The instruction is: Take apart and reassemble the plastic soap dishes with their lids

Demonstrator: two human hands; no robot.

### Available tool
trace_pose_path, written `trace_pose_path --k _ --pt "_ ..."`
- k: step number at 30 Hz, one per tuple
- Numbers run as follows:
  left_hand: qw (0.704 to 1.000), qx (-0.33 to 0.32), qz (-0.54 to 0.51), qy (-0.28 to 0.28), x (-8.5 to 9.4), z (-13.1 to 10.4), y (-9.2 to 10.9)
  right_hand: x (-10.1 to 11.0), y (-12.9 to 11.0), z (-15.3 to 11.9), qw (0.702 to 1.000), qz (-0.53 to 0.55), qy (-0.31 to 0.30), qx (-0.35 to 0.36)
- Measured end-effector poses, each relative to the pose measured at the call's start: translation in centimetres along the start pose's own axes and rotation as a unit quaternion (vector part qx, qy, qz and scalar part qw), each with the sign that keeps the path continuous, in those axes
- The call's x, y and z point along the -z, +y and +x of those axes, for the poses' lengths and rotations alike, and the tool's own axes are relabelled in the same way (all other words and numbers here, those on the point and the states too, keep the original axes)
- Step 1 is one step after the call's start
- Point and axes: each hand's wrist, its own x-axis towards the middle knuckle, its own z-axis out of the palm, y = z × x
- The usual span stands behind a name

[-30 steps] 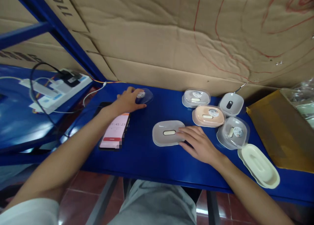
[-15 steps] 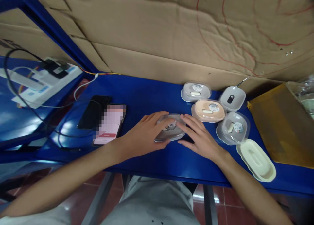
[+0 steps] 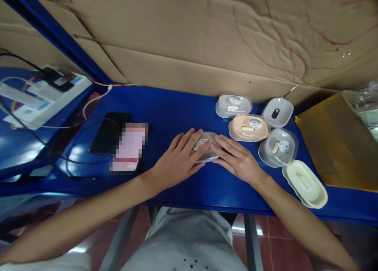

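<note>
An oval plastic box with a clear lid and a round label (image 3: 209, 154) rests on the blue table between my hands. My left hand (image 3: 175, 162) curls around its left side, thumb and fingers lying over the lid. On the other side, the bent fingers of my right hand (image 3: 243, 162) press against the box's right end. Much of the box is covered by my fingers. Just to the right sits a similar peach box (image 3: 249, 128) under a clear lid.
Behind are a light lidded box (image 3: 234, 105) and a grey one (image 3: 278, 112). Another lidded box (image 3: 278, 147) and a cream oval tray (image 3: 307, 184) are at right, beside a brown carton (image 3: 333, 141). Phones (image 3: 104, 133) and a power strip (image 3: 56, 101) are at left.
My left fingers have shifted further over the lid, and the label now shows between them. Both hands stay at the box. The whole view has shifted slightly.
</note>
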Motion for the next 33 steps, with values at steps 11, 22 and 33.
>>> trace_pose_path --k 11,22,33 --pt "0.998 -0.014 -0.064 0.008 -0.3 0.6 -1.9 0.1 0.0 0.5 0.998 0.044 -0.006 -0.046" --pt "0.999 -0.031 -0.024 0.027 -0.6 0.3 -1.4 0.2 0.2 0.1 1.000 -0.025 0.000 0.000" --pt "0.997 -0.003 -0.066 0.043 -1.5 -0.4 -1.1 -0.7 0.0 0.0 1.000 -0.022 -0.015 -0.005"
